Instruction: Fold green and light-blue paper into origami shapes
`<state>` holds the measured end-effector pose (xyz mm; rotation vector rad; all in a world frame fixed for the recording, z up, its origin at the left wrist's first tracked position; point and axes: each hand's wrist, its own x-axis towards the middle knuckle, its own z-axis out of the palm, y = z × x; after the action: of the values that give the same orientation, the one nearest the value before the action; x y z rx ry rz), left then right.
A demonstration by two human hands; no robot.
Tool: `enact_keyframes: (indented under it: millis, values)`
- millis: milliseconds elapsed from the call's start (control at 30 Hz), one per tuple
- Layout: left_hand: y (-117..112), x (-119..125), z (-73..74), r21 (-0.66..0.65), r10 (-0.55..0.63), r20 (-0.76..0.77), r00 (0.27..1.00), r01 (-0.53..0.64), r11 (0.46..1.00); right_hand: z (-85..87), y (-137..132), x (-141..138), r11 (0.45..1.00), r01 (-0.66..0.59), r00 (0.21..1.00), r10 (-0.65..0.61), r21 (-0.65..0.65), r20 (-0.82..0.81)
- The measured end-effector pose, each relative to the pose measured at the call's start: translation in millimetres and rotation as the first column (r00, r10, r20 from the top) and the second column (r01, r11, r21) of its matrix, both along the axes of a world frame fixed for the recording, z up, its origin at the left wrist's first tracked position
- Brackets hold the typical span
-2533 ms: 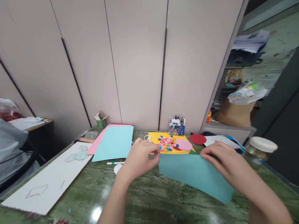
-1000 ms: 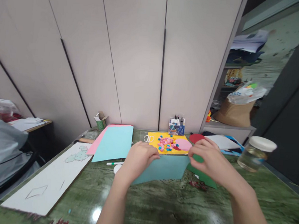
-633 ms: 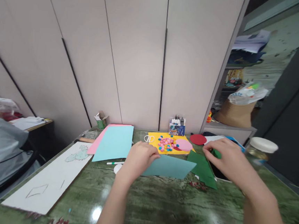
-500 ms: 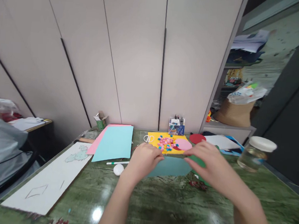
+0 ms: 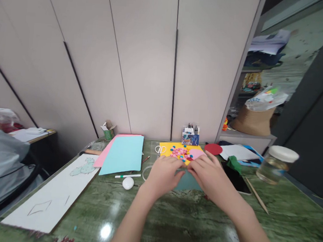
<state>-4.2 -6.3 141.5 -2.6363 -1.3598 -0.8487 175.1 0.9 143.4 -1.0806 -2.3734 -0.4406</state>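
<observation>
My left hand (image 5: pixel 166 175) is over a teal sheet of paper (image 5: pixel 188 183), fingers bent and thumb pointing right. My right hand (image 5: pixel 210 175) faces it closely, its fingers bent down and left. The fingertips of both hands almost meet above the sheet. Whatever is between them, if anything, is hidden or too small to make out. Just behind lies a yellow sheet (image 5: pixel 165 145) with small pink, blue and yellow balls (image 5: pixel 180 152) and a pink paper circle (image 5: pixel 196 153). White-handled scissors (image 5: pixel 160 149) rest at its left edge.
A dark tablet (image 5: pixel 237 178) with green crumpled material (image 5: pixel 234 163) and a wooden stick (image 5: pixel 257 196) are right of my right hand. Farther right stands a lidded jar (image 5: pixel 276 165). Left are a blue sheet (image 5: pixel 124 153), a white egg-shaped object (image 5: pixel 128 183) and a drawing (image 5: pixel 50 194).
My right hand has moved left, closer to my left hand, and its fingers have drawn in. My left hand has shifted slightly right. The tablet and wooden stick have come into view.
</observation>
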Motion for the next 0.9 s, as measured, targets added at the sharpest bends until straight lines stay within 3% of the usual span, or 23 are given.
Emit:
enact_keyframes:
  millis: [267, 433, 633, 900]
  values:
    - [-1, 13, -4.6, -0.017, 0.037, 0.115, 0.993, -0.035, 0.999, -2.4, 2, 1, 1.0, -0.001, 0.999, 0.001, -0.004, 0.034]
    - [-4, 13, -1.2, -0.047, 0.013, 0.1, 0.995, -0.008, 0.999, 0.3, 1, 6, 0.999, -0.027, 0.999, 0.029, -0.037, 0.036]
    - [-7, 3, 9.0, -0.044, 0.003, 0.071, 0.997, 0.0, 0.999, 9.7, 0, 22, 0.996, -0.05, 0.999, 0.049, -0.069, -0.014]
    - [-5, -22, 16.0, -0.053, 0.045, 0.122, 0.992, -0.039, 0.998, 16.4, 10, 63, 0.995, -0.038, 0.997, 0.031, -0.09, -0.077]
